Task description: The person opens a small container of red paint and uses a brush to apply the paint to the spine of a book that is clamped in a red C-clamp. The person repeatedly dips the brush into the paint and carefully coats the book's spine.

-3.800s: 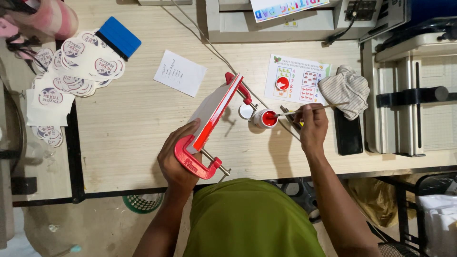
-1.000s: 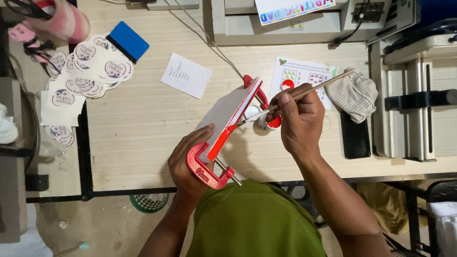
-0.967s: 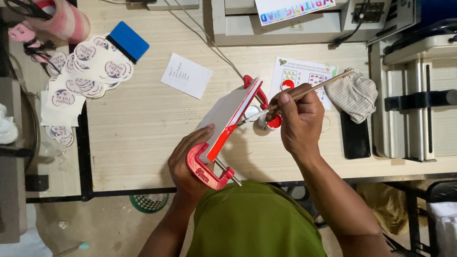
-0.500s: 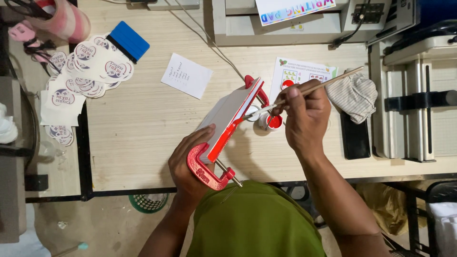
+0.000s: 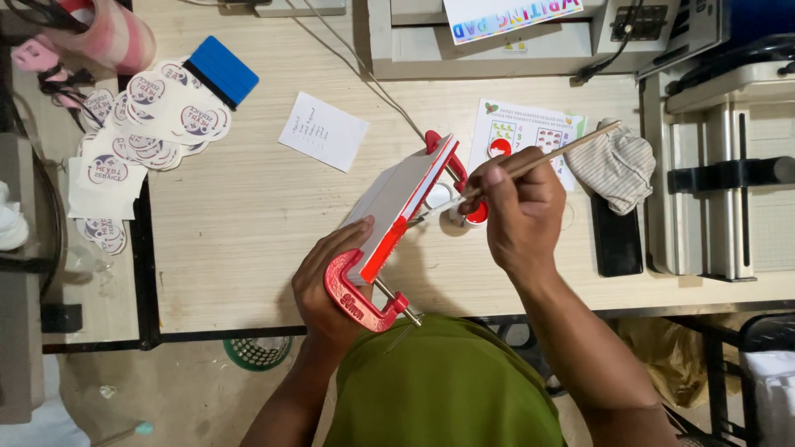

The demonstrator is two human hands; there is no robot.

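Brush on a clamped pad
Left hand (image 5: pixel 327 285) grips the red clamp (image 5: pixel 364 298); right hand (image 5: pixel 522 211) fingers pinch a wooden brush (image 5: pixel 551 153) near the table's front edge.

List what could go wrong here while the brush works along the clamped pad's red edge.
1. The left hand alone steadies the red clamp and the tilted pad; a slip could smear the red edge.
2. The right hand holds the brush just above a small paint pot, which might tip.
3. Drips could land on the printed sheet nearby.
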